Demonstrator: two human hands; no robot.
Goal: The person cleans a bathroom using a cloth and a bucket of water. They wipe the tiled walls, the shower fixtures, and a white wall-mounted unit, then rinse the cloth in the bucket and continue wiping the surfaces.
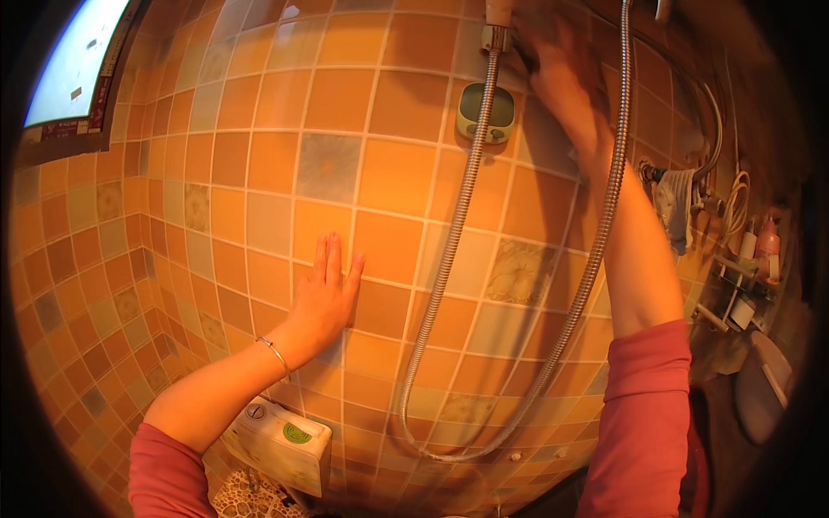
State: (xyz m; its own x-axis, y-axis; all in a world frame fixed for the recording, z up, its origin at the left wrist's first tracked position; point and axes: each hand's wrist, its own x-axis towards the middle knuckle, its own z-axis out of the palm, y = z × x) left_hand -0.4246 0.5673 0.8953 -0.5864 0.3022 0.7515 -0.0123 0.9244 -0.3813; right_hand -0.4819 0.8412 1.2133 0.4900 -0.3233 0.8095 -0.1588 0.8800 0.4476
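My left hand rests against the orange and brown wall tiles, fingers apart and nothing in it; a thin bracelet circles the wrist. At the upper right my right hand is raised near the wall, beside the handle of a shower head. It is dark and blurred there, and whether it holds something cannot be told. A ribbed metal shower hose hangs from the handle in a long loop between my arms. Behind the hose, a small green device with two knobs is mounted on the tiles.
A white toilet cistern stands below my left forearm. At right are a hanging cloth, a rack with a pink pump bottle, and a basin. A bright window is at upper left.
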